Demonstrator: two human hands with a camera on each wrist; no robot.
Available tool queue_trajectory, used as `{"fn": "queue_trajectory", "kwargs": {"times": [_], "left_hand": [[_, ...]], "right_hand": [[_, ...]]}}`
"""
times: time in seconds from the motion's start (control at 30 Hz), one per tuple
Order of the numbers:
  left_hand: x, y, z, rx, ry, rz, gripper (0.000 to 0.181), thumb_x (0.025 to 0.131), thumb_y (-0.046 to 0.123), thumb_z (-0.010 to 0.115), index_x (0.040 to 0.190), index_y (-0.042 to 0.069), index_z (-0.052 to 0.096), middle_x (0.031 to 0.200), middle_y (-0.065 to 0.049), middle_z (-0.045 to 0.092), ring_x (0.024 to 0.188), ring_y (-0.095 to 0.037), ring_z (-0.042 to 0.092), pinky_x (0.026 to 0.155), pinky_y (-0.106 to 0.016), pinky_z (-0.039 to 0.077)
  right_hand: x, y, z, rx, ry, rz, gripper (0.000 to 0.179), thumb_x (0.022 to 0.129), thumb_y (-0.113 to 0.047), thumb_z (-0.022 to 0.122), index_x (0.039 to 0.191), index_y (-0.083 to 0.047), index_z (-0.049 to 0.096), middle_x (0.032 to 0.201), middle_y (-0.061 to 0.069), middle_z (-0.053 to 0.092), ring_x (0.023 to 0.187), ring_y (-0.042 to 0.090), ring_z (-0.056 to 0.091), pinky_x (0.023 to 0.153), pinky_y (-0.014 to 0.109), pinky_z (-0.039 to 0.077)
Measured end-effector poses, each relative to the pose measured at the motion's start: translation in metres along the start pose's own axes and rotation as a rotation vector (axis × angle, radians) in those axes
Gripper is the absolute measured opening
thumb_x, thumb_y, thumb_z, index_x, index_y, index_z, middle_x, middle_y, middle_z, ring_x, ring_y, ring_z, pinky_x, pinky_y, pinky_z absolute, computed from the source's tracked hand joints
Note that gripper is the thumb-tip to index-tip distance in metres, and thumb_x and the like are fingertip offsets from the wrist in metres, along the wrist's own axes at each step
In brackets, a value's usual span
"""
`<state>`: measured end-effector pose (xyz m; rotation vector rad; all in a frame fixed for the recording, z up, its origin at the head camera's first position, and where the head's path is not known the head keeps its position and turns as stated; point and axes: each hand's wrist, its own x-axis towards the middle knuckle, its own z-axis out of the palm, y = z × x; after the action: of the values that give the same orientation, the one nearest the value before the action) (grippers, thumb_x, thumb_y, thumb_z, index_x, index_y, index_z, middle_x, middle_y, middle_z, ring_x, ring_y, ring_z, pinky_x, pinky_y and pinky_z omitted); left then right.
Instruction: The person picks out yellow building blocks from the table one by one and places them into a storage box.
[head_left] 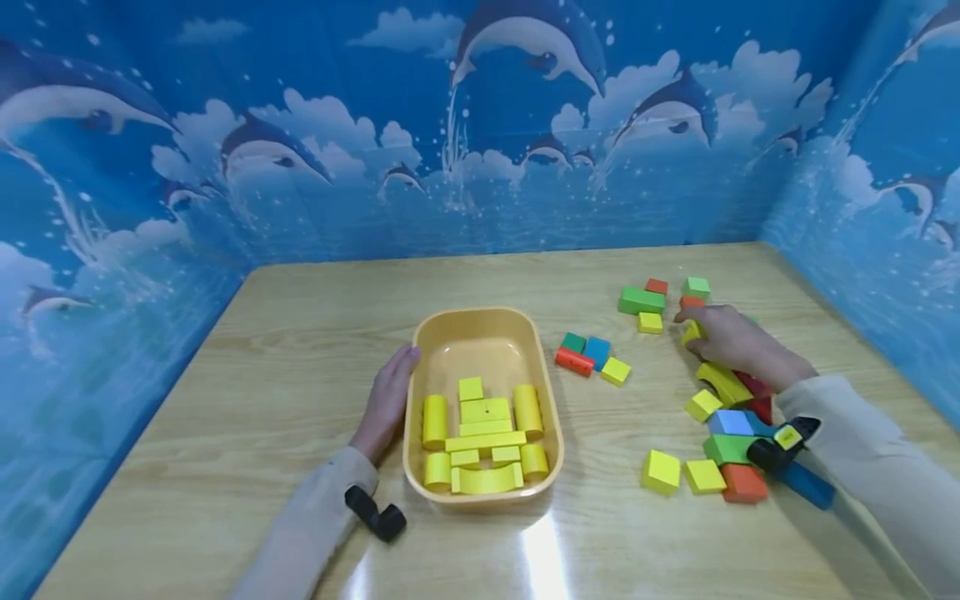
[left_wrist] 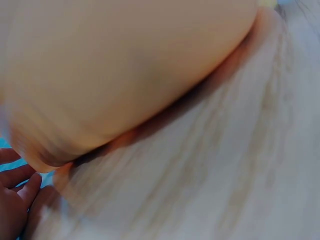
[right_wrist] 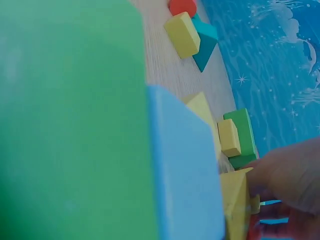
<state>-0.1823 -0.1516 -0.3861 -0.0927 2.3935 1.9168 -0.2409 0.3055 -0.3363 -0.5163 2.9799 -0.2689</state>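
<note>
My left hand (head_left: 386,400) rests along the left wall of a tan plastic tray (head_left: 480,315), its fingers against the side. In the left wrist view, the tray's outer wall (left_wrist: 140,65) fills much of the picture, with the left-hand fingers (left_wrist: 17,175) at its corner. Yellow blocks lie in the tray's near half, among them cylinders (head_left: 527,411), a long bar (head_left: 485,442) and an arch (head_left: 487,479). At the right, my right hand (head_left: 738,342) pinches a small yellow block (head_left: 692,333) among loose blocks; its fingertips are partly hidden in the right wrist view.
Beside the tray lie a red cylinder (head_left: 575,362), a blue block (head_left: 597,352) and a yellow block (head_left: 616,372). A green block (head_left: 641,300) lies farther back. Below the right forearm, mixed blocks include a yellow cube (head_left: 661,472) and a red block (head_left: 744,483). Dolphin-print curtains (head_left: 480,200) border the table.
</note>
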Motion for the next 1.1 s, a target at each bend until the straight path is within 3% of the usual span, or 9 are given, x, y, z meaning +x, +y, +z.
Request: {"fn": "queue_trajectory", "kwargs": {"times": [0.07, 0.17, 0.27, 0.43, 0.57, 0.67, 0.8, 0.93, 1.1], "left_hand": [[0.0, 0.001, 0.001, 0.002, -0.002, -0.001, 0.065, 0.104, 0.044, 0.032, 0.151, 0.0, 0.025, 0.154, -0.019, 0.029, 0.142, -0.033, 0.027, 0.118, -0.046, 0.02], [0.0, 0.002, 0.0, 0.009, -0.003, -0.019, 0.067, 0.103, 0.047, 0.032, 0.152, 0.001, 0.023, 0.155, -0.017, 0.027, 0.142, -0.031, 0.026, 0.118, -0.046, 0.02], [0.0, 0.002, 0.0, 0.008, -0.002, -0.023, 0.068, 0.103, 0.048, 0.032, 0.152, 0.001, 0.023, 0.156, -0.017, 0.027, 0.142, -0.031, 0.026, 0.118, -0.045, 0.021], [-0.001, 0.0, 0.0, 0.005, 0.01, -0.001, 0.065, 0.104, 0.044, 0.032, 0.151, 0.0, 0.025, 0.155, -0.019, 0.028, 0.142, -0.032, 0.026, 0.118, -0.046, 0.02], [0.0, -0.001, 0.0, 0.009, 0.012, 0.0, 0.065, 0.104, 0.044, 0.032, 0.151, -0.001, 0.025, 0.155, -0.019, 0.027, 0.143, -0.032, 0.025, 0.119, -0.045, 0.019], [0.0, 0.0, 0.001, 0.014, 0.008, -0.013, 0.067, 0.103, 0.046, 0.032, 0.151, 0.0, 0.024, 0.156, -0.018, 0.026, 0.143, -0.031, 0.024, 0.119, -0.045, 0.018], [0.001, 0.0, 0.001, 0.009, 0.008, -0.026, 0.068, 0.103, 0.047, 0.032, 0.152, 0.001, 0.024, 0.155, -0.017, 0.027, 0.142, -0.031, 0.026, 0.118, -0.045, 0.02], [0.0, 0.001, 0.002, 0.006, 0.003, -0.027, 0.068, 0.103, 0.048, 0.032, 0.152, 0.001, 0.024, 0.155, -0.017, 0.028, 0.142, -0.031, 0.027, 0.118, -0.045, 0.021], [0.0, 0.0, 0.002, 0.007, 0.002, -0.012, 0.067, 0.103, 0.047, 0.032, 0.151, 0.001, 0.025, 0.155, -0.018, 0.029, 0.142, -0.031, 0.028, 0.118, -0.045, 0.022]], "right_hand": [[0.0, -0.003, 0.001, 0.003, 0.035, -0.024, 0.043, 0.085, 0.001, 0.067, 0.124, 0.01, 0.054, 0.113, 0.032, 0.06, 0.079, 0.029, 0.058, 0.075, 0.052, 0.052], [-0.001, -0.022, -0.004, 0.016, 0.103, -0.07, 0.044, 0.085, 0.001, 0.069, 0.125, 0.009, 0.054, 0.113, 0.03, 0.061, 0.085, 0.034, 0.06, 0.077, 0.053, 0.052], [0.002, -0.056, -0.012, 0.048, 0.18, -0.144, 0.044, 0.086, 0.0, 0.069, 0.127, 0.006, 0.053, 0.114, 0.027, 0.062, 0.09, 0.036, 0.062, 0.076, 0.05, 0.054], [0.009, -0.117, -0.02, 0.136, 0.295, -0.302, 0.043, 0.088, -0.005, 0.069, 0.129, -0.001, 0.055, 0.113, 0.016, 0.065, 0.081, 0.024, 0.063, 0.065, 0.038, 0.056], [0.014, -0.157, -0.02, 0.22, 0.355, -0.432, 0.042, 0.083, -0.007, 0.076, 0.122, -0.002, 0.061, 0.107, 0.011, 0.069, 0.077, 0.018, 0.063, 0.059, 0.029, 0.056], [0.018, -0.181, -0.013, 0.273, 0.336, -0.509, 0.037, 0.079, -0.007, 0.079, 0.113, -0.003, 0.066, 0.103, 0.009, 0.07, 0.073, 0.015, 0.064, 0.058, 0.024, 0.055], [0.024, -0.204, 0.001, 0.299, 0.243, -0.569, 0.03, 0.081, -0.008, 0.077, 0.11, -0.004, 0.069, 0.105, 0.009, 0.071, 0.076, 0.015, 0.065, 0.061, 0.021, 0.056], [0.028, -0.217, 0.014, 0.285, 0.145, -0.58, 0.028, 0.084, -0.007, 0.074, 0.111, -0.003, 0.069, 0.107, 0.01, 0.07, 0.08, 0.016, 0.067, 0.063, 0.02, 0.056], [0.033, -0.222, 0.025, 0.262, 0.062, -0.578, 0.026, 0.084, -0.006, 0.074, 0.109, -0.002, 0.07, 0.104, 0.01, 0.071, 0.072, 0.01, 0.063, 0.065, 0.02, 0.054]]}}
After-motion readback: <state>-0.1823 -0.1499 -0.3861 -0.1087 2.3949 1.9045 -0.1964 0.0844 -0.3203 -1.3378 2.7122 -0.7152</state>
